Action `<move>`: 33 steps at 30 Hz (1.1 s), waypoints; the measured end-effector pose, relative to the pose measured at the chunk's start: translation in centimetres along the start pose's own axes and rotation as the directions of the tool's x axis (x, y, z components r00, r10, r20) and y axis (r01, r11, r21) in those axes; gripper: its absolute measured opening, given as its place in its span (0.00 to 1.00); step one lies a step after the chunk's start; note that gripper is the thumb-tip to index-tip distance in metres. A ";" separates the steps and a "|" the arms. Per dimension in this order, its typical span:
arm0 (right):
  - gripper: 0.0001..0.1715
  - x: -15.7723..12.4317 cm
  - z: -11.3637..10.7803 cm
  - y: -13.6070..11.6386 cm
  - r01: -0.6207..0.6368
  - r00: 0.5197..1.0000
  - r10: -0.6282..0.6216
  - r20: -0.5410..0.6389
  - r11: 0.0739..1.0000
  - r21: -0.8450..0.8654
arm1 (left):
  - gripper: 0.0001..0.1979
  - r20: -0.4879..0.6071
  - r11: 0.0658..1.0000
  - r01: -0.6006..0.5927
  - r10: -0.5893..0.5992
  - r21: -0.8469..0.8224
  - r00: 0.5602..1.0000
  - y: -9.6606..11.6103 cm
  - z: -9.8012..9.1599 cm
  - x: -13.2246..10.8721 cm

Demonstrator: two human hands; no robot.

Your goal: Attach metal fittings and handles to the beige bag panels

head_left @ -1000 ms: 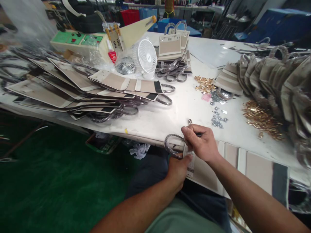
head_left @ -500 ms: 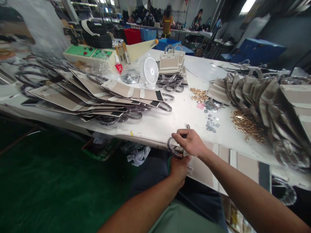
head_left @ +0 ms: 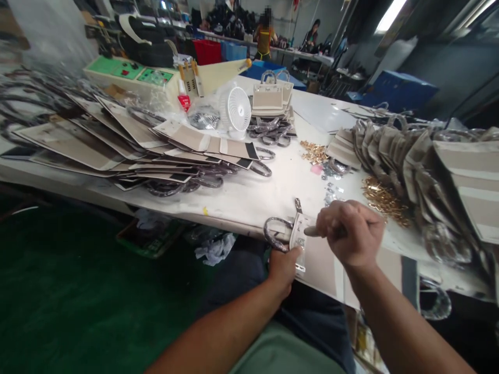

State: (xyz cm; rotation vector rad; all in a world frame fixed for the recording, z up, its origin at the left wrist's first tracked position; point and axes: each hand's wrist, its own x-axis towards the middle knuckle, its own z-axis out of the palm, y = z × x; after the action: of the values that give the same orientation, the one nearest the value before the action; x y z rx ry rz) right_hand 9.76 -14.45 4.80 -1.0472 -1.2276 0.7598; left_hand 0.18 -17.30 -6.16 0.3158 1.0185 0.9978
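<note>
A beige bag panel [head_left: 319, 265] lies over the table's front edge, with a plastic-wrapped loop handle [head_left: 273, 240] at its left end. My left hand [head_left: 284, 267] grips that end near the handle, thumb on top by the metal fittings. Just above the panel, my right hand [head_left: 351, 228] is closed in a fist around a tool; only its rounded, greyish tip [head_left: 311, 231] shows, pointing left toward the fittings. A dark strap end [head_left: 298, 204] sticks out beyond the panel's far edge.
Stacked bag panels [head_left: 128, 150] lie at left, more wrapped panels [head_left: 413, 150] at right. A white fan [head_left: 237, 110] stands mid-table. Gold hardware [head_left: 384, 200] and silver pieces [head_left: 331, 193] lie beyond my right hand. Another person [head_left: 265, 39] is at the back.
My right hand has moved right, off the handle end, and now shows a tool tip. The panel's fittings have come into view. My left hand keeps its grip.
</note>
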 end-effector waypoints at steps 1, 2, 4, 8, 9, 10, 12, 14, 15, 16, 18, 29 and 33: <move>0.29 -0.3 0.2 0.7 -0.014 1.000 0.014 -0.009 1.000 -0.007 | 0.18 0.002 1.000 -0.007 0.007 0.006 1.000 0.1 0.1 0.0; 0.29 -0.6 0.4 1.4 -0.037 0.999 0.037 -0.015 0.999 -0.019 | 0.18 0.005 1.000 -0.019 0.019 0.014 1.000 0.3 0.1 -0.1; 0.29 -0.8 0.3 2.6 -0.073 0.997 0.072 -0.021 0.996 -0.049 | 0.17 0.011 0.999 -0.039 0.039 0.025 0.999 0.6 0.2 -0.4; 0.28 -0.3 -1.2 1.7 -0.053 0.998 0.052 -0.025 0.999 -0.014 | 0.19 0.017 0.999 -0.029 0.028 0.032 0.999 0.6 0.3 -0.5; 0.27 -0.2 -1.5 1.1 -0.027 0.998 0.028 -0.050 0.999 0.034 | 0.19 0.017 0.999 -0.018 0.017 0.032 1.000 0.4 0.3 -0.4; 0.26 -0.2 -1.6 0.6 0.004 0.997 0.002 -0.074 0.997 0.080 | 0.20 0.016 0.999 -0.007 0.006 0.033 1.000 0.3 0.2 -0.3; 0.25 -0.3 -1.4 0.2 0.044 0.994 -0.032 -0.103 0.993 0.112 | 0.20 0.005 0.999 0.006 -0.006 0.040 1.000 0.0 0.2 -0.2; 0.26 -0.6 -0.9 0.8 -0.001 0.995 0.007 -0.101 0.998 0.063 | 0.18 -0.015 0.999 0.006 -0.006 0.048 1.000 0.0 0.3 -0.2; 0.27 -0.8 -0.8 1.2 -0.046 0.995 0.049 -0.084 0.998 0.034 | 0.17 -0.023 0.999 0.005 -0.004 0.052 1.000 0.1 0.3 -0.3; 0.28 -0.8 -0.8 1.7 -0.091 0.994 0.091 -0.067 0.996 0.008 | 0.17 -0.026 0.998 0.005 -0.003 0.056 1.000 0.3 0.3 -0.4; 0.29 -0.7 -1.6 2.3 -0.164 0.986 0.162 -0.049 0.986 -0.037 | 0.17 -0.017 0.998 0.005 -0.004 0.062 1.000 0.7 0.4 -0.7; 0.07 2.0 -6.1 5.6 -0.186 0.896 0.436 0.088 0.547 -0.816 | 0.25 0.055 0.991 0.078 -0.084 0.106 0.995 1.6 -0.3 -2.5; 0.07 2.0 -5.4 6.7 -0.176 0.909 0.411 0.066 0.525 -0.833 | 0.27 0.025 0.863 -0.329 0.347 0.382 0.938 4.0 -3.1 -2.9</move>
State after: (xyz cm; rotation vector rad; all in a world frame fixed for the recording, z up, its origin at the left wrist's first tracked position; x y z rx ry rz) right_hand 15.89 -11.35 -0.70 -2.0312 -1.7168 0.5760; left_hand -5.01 -18.09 -3.60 0.8224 1.2255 1.1200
